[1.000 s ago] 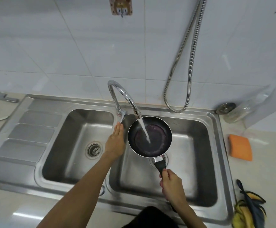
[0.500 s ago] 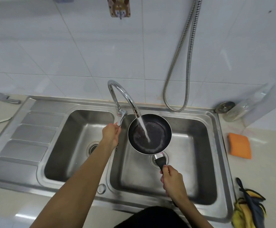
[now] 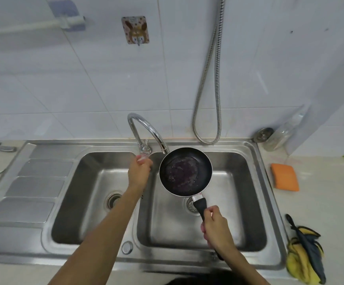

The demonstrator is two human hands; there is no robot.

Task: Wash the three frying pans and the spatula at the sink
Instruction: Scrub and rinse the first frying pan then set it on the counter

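Observation:
A small black frying pan (image 3: 185, 171) with dirty residue on its bottom hangs over the right basin of the steel double sink (image 3: 255, 194). My right hand (image 3: 216, 229) grips its black handle. Just under the spout of the curved chrome tap (image 3: 146, 128) sits the pan's far rim, and no water runs from the spout. My left hand (image 3: 139, 171) grips the tap's lever (image 3: 144, 153) between the two basins. No other pan and no spatula are in view.
An orange sponge (image 3: 285, 176) lies on the counter right of the sink. A yellow and dark cloth (image 3: 304, 251) sits at the near right. A metal shower hose (image 3: 208, 89) hangs on the tiled wall. A jar (image 3: 278, 134) lies at the back right corner.
The stream of water into the pan has stopped. My left hand moved up from beside the pan and closed on the tap lever. The pan stayed under the spout.

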